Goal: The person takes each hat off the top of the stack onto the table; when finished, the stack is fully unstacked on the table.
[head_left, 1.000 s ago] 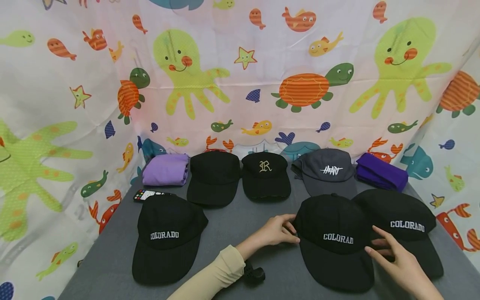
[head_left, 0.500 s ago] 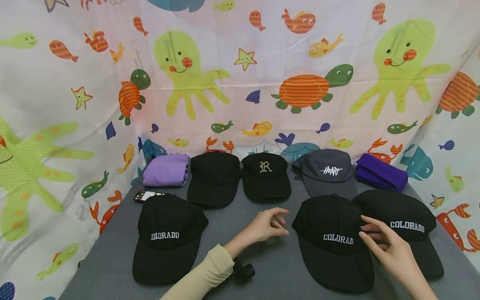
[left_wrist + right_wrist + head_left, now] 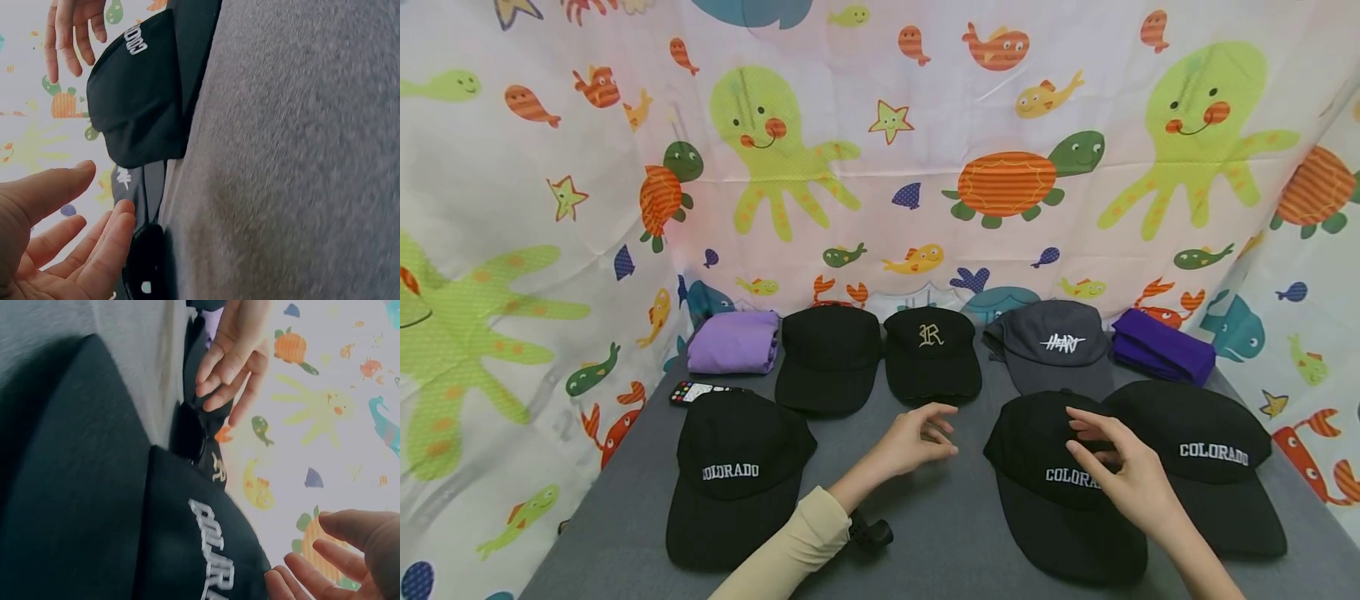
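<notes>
Lower right of the head view, the right hand point(image 3: 1131, 475) hovers over the crown of the middle COLORADO cap point(image 3: 1063, 487) — fingers point(image 3: 1086, 425) loosely spread, gripping nothing; whether they brush the fabric cannot be told. That cap lies on the grey table point(image 3: 925, 533), its long axis running from crown at the back to brim toward the lower edge of the frame, its right side against a second COLORADO cap point(image 3: 1206, 454). The left hand point(image 3: 913, 442) floats at centre frame, just left of the cap and clear of it — fingers relaxed, empty. So the right hand is the nearer, directly above.
</notes>
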A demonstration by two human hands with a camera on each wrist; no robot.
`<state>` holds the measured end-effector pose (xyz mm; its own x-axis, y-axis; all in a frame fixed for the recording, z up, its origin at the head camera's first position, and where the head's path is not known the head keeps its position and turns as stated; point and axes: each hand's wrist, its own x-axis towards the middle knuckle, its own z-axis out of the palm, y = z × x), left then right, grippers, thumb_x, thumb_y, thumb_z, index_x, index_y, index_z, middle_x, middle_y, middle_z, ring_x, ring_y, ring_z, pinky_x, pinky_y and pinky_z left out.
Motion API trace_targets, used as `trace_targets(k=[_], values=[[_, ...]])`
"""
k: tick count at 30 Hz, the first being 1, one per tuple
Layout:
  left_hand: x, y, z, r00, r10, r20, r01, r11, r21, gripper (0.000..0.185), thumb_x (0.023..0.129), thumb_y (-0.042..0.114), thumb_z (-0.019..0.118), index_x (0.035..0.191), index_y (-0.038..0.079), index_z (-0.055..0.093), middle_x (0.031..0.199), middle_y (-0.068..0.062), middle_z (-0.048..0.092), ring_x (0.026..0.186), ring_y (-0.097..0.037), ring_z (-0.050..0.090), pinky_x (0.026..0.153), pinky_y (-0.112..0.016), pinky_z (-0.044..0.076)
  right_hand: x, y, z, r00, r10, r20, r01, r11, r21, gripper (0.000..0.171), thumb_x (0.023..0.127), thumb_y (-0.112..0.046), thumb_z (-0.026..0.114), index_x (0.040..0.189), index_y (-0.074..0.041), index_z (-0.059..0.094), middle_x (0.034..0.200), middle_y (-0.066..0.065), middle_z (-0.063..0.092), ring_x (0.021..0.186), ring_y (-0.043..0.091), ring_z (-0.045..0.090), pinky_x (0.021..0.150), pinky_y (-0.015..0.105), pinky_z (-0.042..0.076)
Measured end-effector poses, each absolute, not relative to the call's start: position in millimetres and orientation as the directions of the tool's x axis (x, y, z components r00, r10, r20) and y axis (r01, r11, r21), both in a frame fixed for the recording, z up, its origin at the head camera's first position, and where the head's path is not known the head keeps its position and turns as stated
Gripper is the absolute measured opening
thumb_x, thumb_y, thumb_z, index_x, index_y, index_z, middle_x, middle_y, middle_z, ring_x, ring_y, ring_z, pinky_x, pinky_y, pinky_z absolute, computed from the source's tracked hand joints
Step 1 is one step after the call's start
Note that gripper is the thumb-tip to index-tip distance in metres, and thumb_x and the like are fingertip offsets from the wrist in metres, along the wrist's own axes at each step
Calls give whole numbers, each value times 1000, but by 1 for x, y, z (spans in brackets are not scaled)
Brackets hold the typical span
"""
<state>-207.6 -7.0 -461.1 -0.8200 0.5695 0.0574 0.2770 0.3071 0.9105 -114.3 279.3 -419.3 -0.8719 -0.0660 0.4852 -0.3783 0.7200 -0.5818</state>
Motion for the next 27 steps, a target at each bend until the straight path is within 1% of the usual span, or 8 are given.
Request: trace_targets(k=[4, 7, 10, 14, 17, 23, 27], values=[[-212, -14, -460, -830, 554, 66, 269, 292, 918, 52, 81, 13, 72, 129, 17, 53, 109, -13, 61, 91, -20, 66, 71, -21, 52, -122, 269, -419, -886, -98, 453, -378, 717, -585, 43, 86, -12, 66, 128, -14, 55, 107, 2, 61, 92, 2, 55, 67, 16, 49], [-216, -19, -458, -840, 538, 71, 277, 314, 908, 51, 81, 14, 72, 128, 18, 53, 108, -11, 62, 91, -18, 65, 72, -21, 52, -128, 262, -422, -890, -128, 437, -392, 703, -593, 45, 87, -14, 66, 130, -13, 53, 109, 3, 60, 92, 10, 56, 68, 19, 50], [-221, -24, -457, -851, 518, 86, 294, 334, 895, 50, 82, 15, 72, 128, 16, 54, 108, -12, 62, 91, -17, 65, 73, -22, 52, -134, 254, -424, -888, -162, 430, -417, 678, -605, 48, 86, -14, 67, 131, -14, 51, 111, 5, 59, 93, 16, 57, 69, 23, 52], [-229, -31, -457, -862, 490, 129, 335, 360, 871, 47, 83, 17, 70, 127, 14, 55, 107, -14, 63, 90, -18, 65, 71, -23, 51, -143, 243, -424, -894, -197, 403, -428, 644, -634, 51, 85, -18, 68, 133, -18, 49, 116, 7, 57, 98, 20, 57, 73, 29, 53], [-234, -35, -458, -866, 473, 162, 367, 380, 849, 44, 84, 19, 69, 126, 16, 57, 107, -13, 64, 89, -19, 64, 68, -24, 50, -150, 235, -423, -907, -216, 360, -413, 616, -671, 52, 86, -23, 67, 135, -20, 47, 120, 8, 56, 104, 23, 56, 79, 35, 53], [-242, -43, -459, -877, 441, 192, 378, 387, 841, 39, 87, 22, 66, 124, 14, 58, 113, -16, 61, 96, -25, 62, 79, -32, 50, -166, 218, -426, -930, -238, 279, -366, 563, -741, 55, 87, -31, 65, 136, -20, 43, 133, 11, 48, 117, 31, 51, 88, 43, 49], [-250, -48, -463, -902, 399, 166, 340, 419, 842, 40, 87, 25, 65, 125, 14, 58, 118, -17, 58, 102, -31, 59, 85, -39, 49, -178, 207, -431, -938, -243, 247, -344, 560, -754, 59, 87, -34, 65, 139, -20, 40, 135, 14, 45, 118, 34, 50, 89, 48, 47]])
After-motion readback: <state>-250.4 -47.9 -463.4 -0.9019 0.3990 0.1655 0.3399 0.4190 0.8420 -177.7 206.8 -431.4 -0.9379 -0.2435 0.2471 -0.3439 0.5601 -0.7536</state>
